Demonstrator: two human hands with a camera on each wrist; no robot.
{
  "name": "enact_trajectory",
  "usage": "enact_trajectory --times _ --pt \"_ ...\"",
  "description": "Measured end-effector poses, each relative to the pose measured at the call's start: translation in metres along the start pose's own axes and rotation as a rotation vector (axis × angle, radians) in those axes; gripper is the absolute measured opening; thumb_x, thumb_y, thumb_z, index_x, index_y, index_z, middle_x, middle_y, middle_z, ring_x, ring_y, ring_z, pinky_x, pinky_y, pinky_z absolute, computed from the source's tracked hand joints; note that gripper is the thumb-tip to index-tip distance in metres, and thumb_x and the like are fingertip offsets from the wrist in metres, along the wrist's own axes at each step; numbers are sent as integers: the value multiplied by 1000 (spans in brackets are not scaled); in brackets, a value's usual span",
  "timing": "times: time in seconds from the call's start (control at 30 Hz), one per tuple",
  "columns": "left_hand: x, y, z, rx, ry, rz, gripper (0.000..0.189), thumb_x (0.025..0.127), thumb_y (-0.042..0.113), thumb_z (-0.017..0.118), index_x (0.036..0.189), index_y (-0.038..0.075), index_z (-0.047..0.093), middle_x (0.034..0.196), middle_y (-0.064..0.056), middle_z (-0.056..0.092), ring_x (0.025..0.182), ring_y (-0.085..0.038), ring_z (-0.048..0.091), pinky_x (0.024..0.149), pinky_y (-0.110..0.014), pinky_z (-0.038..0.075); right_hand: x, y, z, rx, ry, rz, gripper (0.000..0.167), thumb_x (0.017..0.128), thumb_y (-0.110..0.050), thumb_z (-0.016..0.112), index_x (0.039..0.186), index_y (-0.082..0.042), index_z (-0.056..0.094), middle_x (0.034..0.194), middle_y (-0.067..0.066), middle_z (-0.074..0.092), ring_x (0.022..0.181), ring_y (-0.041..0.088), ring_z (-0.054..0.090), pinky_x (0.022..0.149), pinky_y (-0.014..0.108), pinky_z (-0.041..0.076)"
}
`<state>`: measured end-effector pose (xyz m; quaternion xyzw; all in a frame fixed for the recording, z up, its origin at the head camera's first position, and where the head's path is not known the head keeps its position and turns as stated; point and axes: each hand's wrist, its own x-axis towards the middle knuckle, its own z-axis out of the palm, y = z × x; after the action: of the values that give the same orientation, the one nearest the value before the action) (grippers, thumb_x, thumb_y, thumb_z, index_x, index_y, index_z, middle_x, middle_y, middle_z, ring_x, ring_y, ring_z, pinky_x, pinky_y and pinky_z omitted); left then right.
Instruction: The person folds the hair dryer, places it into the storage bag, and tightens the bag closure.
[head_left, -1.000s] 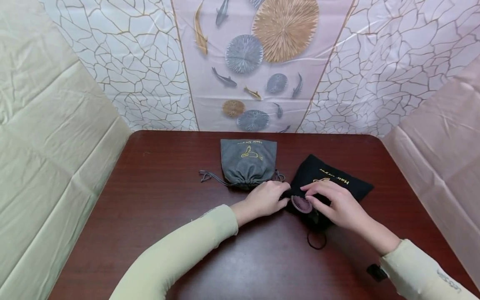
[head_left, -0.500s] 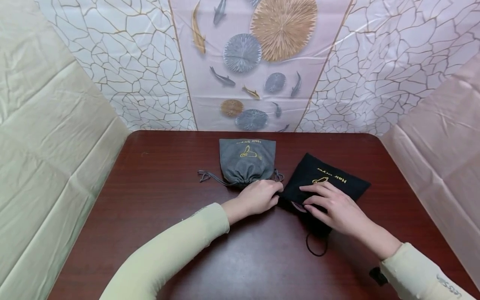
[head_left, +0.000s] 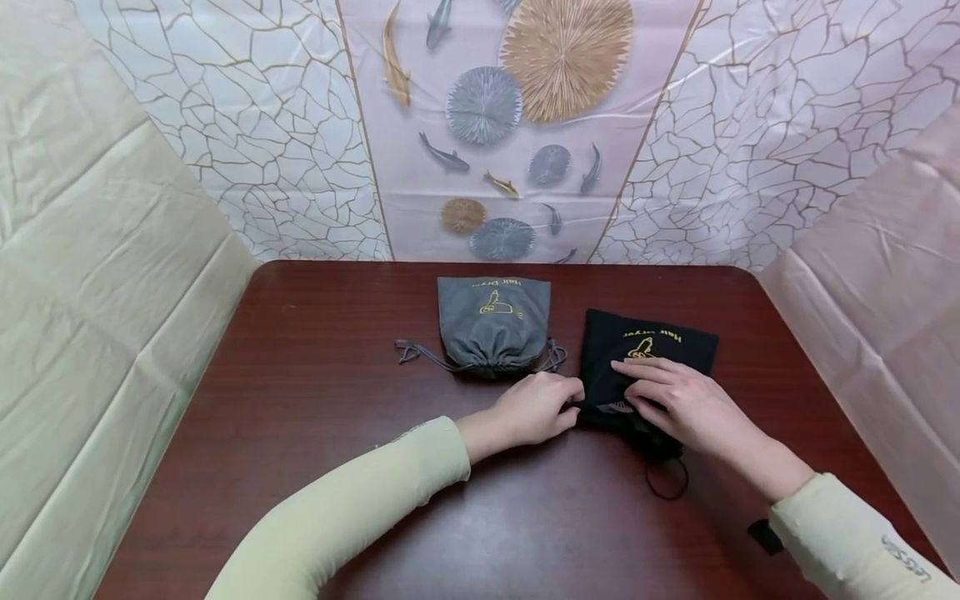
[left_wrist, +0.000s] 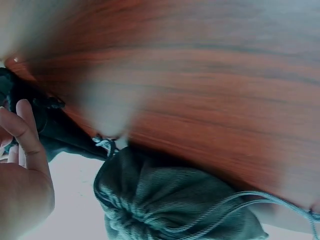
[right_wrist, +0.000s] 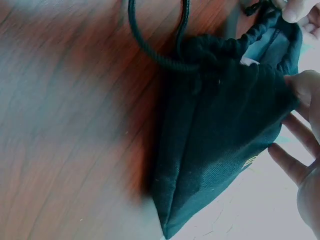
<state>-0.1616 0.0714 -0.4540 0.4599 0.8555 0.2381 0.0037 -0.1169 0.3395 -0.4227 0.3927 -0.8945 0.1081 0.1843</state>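
In the head view, a black drawstring pouch (head_left: 607, 358) with gold "Hair Dryer" lettering lies right of the table's middle, its mouth towards me. A sliver of a mauve slotted round piece (head_left: 618, 407) shows at the mouth; the rest of that item is hidden in the pouch. My left hand (head_left: 536, 408) pinches the left corner of the mouth. My right hand (head_left: 686, 404) holds the near edge of the upper face, thumb at the rim and fingers spread over the cloth. The right wrist view shows the gathered pouch (right_wrist: 225, 120) between both hands.
A grey drawstring pouch (head_left: 495, 321) with the same lettering lies just behind my left hand, its cords out to both sides. The black pouch's cord loop (head_left: 667, 482) lies on the dark red table (head_left: 337, 467). Patterned cloth walls (head_left: 300, 125) stand around the table.
The black pouch's cloth has come over the mauve slotted piece, which was fully exposed. The pouch has turned a little, and my left hand shifted left, then back right. The grey pouch stays put.
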Motion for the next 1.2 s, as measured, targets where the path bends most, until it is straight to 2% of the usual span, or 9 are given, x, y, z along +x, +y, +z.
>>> enact_trajectory --times 0.13,0.27,0.43,0.57,0.73,0.87,0.97,1.07,1.2 --pt "4 1 0 12 -9 13 7 100 16 73 106 12 72 98 4 76 82 -8 65 75 -22 53 -6 0 -2 -1 13 45 25 78 -5 86 97 -16 73 138 10 70 119 28 67 89 37 54" --pt "4 -2 -1 23 -25 14 8 102 20 73 107 13 73 100 5 75 84 -7 66 76 -22 53 -18 1 -10 -20 38 169 30 79 -11 88 99 -16 66 130 7 70 114 26 65 70 43 57" --pt "3 -7 -1 26 -48 24 8 102 22 73 106 15 74 102 6 75 85 -7 66 76 -21 53 -40 -1 -18 -57 37 355 37 79 -13 91 110 -14 70 114 3 69 106 23 63 74 48 55" --pt "2 -10 -1 16 -69 27 8 103 23 73 106 15 74 101 6 75 85 -7 65 77 -22 53 -51 -4 -18 -39 -19 428 46 85 -19 89 128 -14 73 117 7 73 109 29 67 79 56 57" --pt "1 -10 -4 15 -77 33 8 102 24 74 100 17 73 91 9 70 79 -3 60 73 -20 49 -50 -5 -11 -7 -46 423 57 89 -24 86 143 -15 69 120 13 76 110 33 69 80 60 58" --pt "0 -9 -5 2 -75 48 8 102 24 74 99 17 72 89 10 68 77 -1 58 71 -18 47 -44 -1 -6 -5 -1 378 60 85 -19 89 142 -14 70 113 8 77 105 26 68 79 50 56" --pt "0 -8 -6 0 -68 51 8 103 24 73 100 17 72 91 10 69 78 -1 60 71 -18 47 -40 4 -2 18 26 342 62 83 -13 90 141 -10 70 115 8 78 105 24 66 83 41 52" --pt "-1 -8 -5 7 -54 28 7 104 24 71 103 17 71 96 8 71 82 -5 63 72 -22 50 -37 8 0 45 28 323 61 83 -10 89 141 -8 70 121 9 77 107 25 65 88 37 48" --pt "-1 -8 -5 27 -20 -27 9 105 25 70 108 17 70 101 8 75 88 -9 68 74 -27 56 -33 13 1 64 -15 333 59 87 -11 86 143 -7 68 128 13 75 113 30 67 93 46 51"
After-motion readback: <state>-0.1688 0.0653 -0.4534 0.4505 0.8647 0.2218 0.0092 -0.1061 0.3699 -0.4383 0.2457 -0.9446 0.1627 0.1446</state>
